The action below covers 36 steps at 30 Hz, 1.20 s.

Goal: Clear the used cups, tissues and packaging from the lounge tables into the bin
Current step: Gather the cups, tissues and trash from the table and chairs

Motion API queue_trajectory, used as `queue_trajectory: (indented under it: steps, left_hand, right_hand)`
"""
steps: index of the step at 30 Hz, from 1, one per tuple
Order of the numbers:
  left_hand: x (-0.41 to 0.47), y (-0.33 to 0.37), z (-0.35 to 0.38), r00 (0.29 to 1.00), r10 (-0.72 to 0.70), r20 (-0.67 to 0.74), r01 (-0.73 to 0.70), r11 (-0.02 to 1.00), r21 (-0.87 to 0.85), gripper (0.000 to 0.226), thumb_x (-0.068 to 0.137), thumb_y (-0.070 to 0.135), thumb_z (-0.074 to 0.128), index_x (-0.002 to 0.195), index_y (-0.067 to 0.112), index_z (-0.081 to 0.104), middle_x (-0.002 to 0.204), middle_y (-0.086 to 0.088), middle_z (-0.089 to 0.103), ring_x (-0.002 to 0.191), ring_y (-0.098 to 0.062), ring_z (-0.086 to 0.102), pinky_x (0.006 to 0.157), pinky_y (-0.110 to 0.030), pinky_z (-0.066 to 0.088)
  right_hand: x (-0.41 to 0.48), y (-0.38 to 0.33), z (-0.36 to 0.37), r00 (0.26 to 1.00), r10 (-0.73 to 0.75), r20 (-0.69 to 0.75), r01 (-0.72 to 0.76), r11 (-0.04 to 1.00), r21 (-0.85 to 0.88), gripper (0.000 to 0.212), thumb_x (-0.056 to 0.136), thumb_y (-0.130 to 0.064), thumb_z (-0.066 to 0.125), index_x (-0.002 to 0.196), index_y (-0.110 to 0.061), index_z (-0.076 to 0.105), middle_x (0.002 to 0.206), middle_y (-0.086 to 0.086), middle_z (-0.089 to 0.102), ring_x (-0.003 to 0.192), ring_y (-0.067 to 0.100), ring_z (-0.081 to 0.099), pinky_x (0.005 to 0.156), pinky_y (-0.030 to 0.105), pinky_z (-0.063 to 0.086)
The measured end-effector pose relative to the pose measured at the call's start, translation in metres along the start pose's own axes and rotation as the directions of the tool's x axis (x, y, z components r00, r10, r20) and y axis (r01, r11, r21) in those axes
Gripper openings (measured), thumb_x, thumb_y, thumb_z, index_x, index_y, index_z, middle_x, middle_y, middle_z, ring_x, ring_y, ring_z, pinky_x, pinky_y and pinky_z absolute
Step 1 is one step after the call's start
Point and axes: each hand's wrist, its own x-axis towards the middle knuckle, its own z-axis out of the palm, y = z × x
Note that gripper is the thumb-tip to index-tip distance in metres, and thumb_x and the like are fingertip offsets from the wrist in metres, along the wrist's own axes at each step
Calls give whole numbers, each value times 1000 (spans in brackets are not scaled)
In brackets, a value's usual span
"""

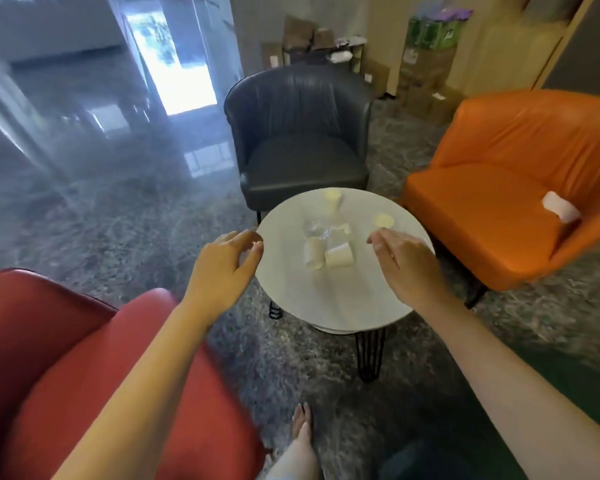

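Round table (333, 299), scattered paper cups (340, 256), empty hands spread

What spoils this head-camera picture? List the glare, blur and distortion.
Head view: the bright doorway is blown out and streaks glare across the glossy floor; motion blur softens the left hand, right hand and the paper cups on the round table; wide-angle distortion bends the edges and stretches the forearms.
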Motion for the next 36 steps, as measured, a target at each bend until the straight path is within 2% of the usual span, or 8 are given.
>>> queue_trajectory:
  steps: [5,9,14,18,25,30,33,36]
  left_hand:
    - [69,-19,32,999,-21,49,22,1000,-12,39,90,40,40,109,13,61,104,-7,65,90,-22,58,78,-30,43]
    - [136,-44,70,994,-11,111,12,1000,-15,31,92,34,50,114,14,60,108,-7,64,95,-20,58,81,-28,42]
    - [214,-85,116,969,4,247,-8,1000,13,35,89,41,50,118,22,56,116,0,62,98,-15,57,92,-41,48]
    - [252,-120,158,947,36,320,-42,999,11,36,86,41,54,118,24,54,112,4,62,96,-12,58,83,-29,47]
    - [267,-157,242,900,12,435,-3,1000,-20,43,81,37,62,121,23,53,115,4,60,105,-16,57,84,-33,44]
    - [255,-170,286,883,-39,468,47,999,-6,51,78,40,64,125,27,49,128,6,50,114,-17,49,81,-25,37]
    - [243,-176,303,878,-109,466,113,993,21,60,76,45,65,130,27,44,132,2,45,116,-18,46,81,-26,37]
    - [231,-180,319,855,-177,487,176,983,48,69,74,55,62,134,28,40,132,-3,43,119,-22,44,88,-32,39]
  right_hand:
    - [49,34,33,1000,29,9,-29,1000,0,25,96,-23,40,95,-10,61,83,6,64,77,24,57,69,36,42]
    - [95,67,67,994,108,17,-107,994,-25,21,91,-25,44,102,-14,59,95,3,63,85,21,56,73,32,38]
    - [143,97,124,962,268,61,-267,963,-17,26,87,-24,55,110,-14,58,106,3,63,97,22,55,82,37,39]
    - [168,113,175,928,355,115,-357,934,0,34,82,-23,63,114,-11,57,109,4,62,101,26,55,86,39,40]
    - [164,147,256,868,447,215,-452,892,-28,52,75,-32,69,121,-13,53,117,5,56,105,27,51,85,35,34]
    - [151,166,290,859,441,260,-446,894,-42,60,70,-33,73,123,-13,51,125,7,51,107,28,50,86,35,34]
    - [145,172,302,851,458,259,-474,880,3,63,70,-31,74,125,-12,49,127,9,50,109,29,51,88,37,36]
    - [139,175,312,835,480,267,-502,865,15,61,71,-30,75,123,-9,50,123,11,52,106,32,53,86,37,37]
